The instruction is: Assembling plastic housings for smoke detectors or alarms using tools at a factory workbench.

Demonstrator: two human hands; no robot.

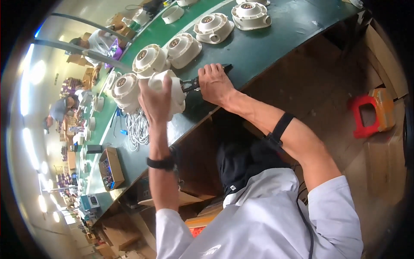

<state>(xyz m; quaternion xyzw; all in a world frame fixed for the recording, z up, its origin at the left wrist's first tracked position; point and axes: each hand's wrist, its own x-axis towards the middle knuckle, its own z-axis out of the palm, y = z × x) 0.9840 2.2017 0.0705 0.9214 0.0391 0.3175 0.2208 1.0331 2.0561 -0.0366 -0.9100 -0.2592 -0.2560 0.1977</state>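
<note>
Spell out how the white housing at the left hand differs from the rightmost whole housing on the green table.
The held housing has the left hand on it and a dark tool from the right hand at its side; the rightmost housing stands untouched. The rightmost housing shows a brown centre on top; the held housing shows none from this view. Both are white.

the shirt (246, 228) is pale grey, short-sleeved; trousers (246, 162) are black. a black strap (282, 128) circles each forearm (255, 113); a dark cable (305, 216) runs down the shirt.
</note>
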